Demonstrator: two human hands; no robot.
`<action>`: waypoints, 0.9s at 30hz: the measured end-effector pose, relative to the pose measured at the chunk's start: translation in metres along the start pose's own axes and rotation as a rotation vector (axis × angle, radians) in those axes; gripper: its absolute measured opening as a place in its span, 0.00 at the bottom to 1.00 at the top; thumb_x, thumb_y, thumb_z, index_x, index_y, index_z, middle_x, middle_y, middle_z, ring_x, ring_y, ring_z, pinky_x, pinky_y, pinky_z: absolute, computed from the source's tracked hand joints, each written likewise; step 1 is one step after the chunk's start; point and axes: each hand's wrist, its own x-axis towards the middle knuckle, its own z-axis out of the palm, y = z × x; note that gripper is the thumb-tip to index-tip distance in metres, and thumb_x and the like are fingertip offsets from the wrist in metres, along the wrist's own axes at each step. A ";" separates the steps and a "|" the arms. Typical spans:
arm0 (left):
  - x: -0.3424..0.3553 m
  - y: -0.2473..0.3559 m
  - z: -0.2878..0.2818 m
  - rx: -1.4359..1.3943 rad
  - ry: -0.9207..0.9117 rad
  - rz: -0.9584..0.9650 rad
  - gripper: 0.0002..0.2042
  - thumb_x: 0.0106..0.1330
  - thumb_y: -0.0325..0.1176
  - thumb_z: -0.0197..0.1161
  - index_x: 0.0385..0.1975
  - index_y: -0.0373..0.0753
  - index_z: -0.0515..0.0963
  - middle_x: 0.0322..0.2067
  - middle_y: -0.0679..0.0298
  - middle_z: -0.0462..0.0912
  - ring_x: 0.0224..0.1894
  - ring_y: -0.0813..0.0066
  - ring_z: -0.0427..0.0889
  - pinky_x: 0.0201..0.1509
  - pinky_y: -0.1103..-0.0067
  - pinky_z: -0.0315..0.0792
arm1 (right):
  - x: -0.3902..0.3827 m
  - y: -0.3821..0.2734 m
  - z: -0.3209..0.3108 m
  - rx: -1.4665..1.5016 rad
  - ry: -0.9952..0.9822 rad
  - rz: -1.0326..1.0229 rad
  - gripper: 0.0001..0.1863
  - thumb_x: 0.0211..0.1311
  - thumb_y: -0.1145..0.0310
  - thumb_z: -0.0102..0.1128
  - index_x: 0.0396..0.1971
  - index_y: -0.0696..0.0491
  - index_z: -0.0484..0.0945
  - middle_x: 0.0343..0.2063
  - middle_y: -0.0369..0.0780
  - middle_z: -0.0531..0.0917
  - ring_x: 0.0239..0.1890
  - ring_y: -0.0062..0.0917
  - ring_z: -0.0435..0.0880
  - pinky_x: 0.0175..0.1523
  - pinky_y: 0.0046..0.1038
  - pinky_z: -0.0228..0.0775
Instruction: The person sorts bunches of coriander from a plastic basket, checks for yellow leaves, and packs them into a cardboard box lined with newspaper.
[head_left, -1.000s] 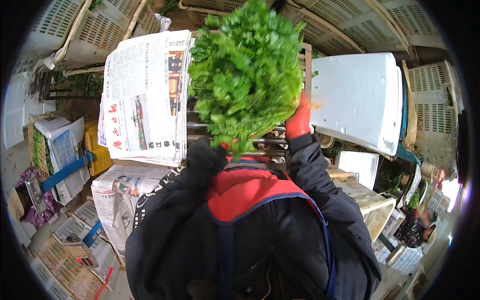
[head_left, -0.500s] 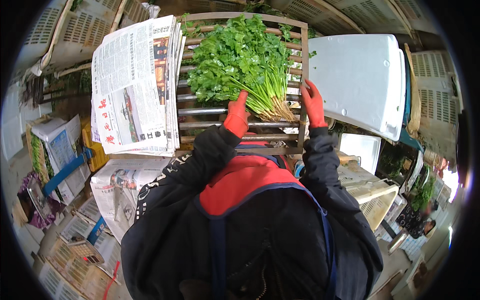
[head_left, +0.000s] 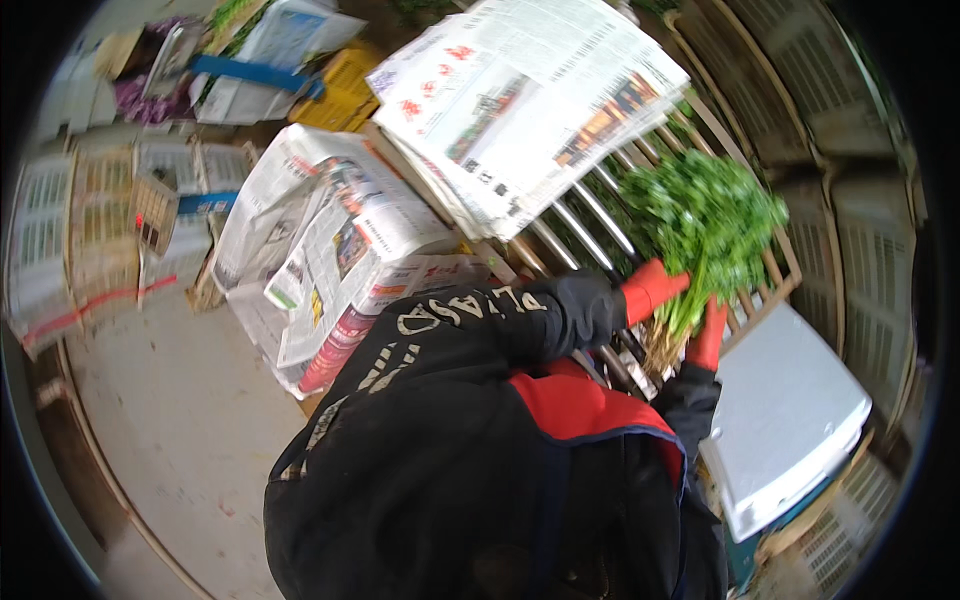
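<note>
Herb bunch (head_left: 705, 215) – clasped at its stems between left hand (head_left: 652, 290) and right hand (head_left: 710, 335) – arms outstretched.

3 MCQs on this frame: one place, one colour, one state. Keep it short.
1. Where does the bunch of leafy greens lie?
A. on the slatted rack
B. on the white foam box
C. on the floor

2. What colour are the gloves on the left hand and right hand?
A. blue
B. red
C. yellow

3. What are the hands doing?
A. hanging free
B. folding the stack of newspapers
C. gripping the stem end of the greens

Key: 1 A, the greens sit on the slats. 2 B, both gloves show red. 3 C, both hands close on the stems.
</note>
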 end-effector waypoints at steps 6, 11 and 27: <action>-0.055 0.067 -0.032 -0.017 0.063 0.254 0.22 0.58 0.37 0.65 0.51 0.34 0.73 0.45 0.55 0.80 0.46 0.69 0.77 0.52 0.71 0.70 | -0.018 -0.084 0.036 0.287 -0.018 -0.070 0.34 0.62 0.51 0.56 0.60 0.58 0.59 0.53 0.42 0.72 0.51 0.28 0.74 0.56 0.30 0.66; -0.120 0.083 -0.110 -0.618 0.156 0.495 0.17 0.65 0.41 0.55 0.47 0.36 0.71 0.43 0.60 0.78 0.39 0.68 0.75 0.40 0.72 0.71 | -0.021 -0.174 0.119 0.109 -0.242 -0.376 0.33 0.63 0.55 0.55 0.59 0.62 0.59 0.49 0.43 0.73 0.48 0.26 0.72 0.54 0.28 0.64; -0.380 -0.047 -0.421 -1.176 1.008 0.537 0.17 0.72 0.41 0.47 0.50 0.34 0.72 0.45 0.61 0.79 0.44 0.71 0.79 0.50 0.76 0.74 | -0.236 -0.215 0.602 -0.160 -1.594 0.241 0.27 0.57 0.62 0.63 0.53 0.61 0.70 0.44 0.41 0.80 0.44 0.23 0.78 0.51 0.23 0.68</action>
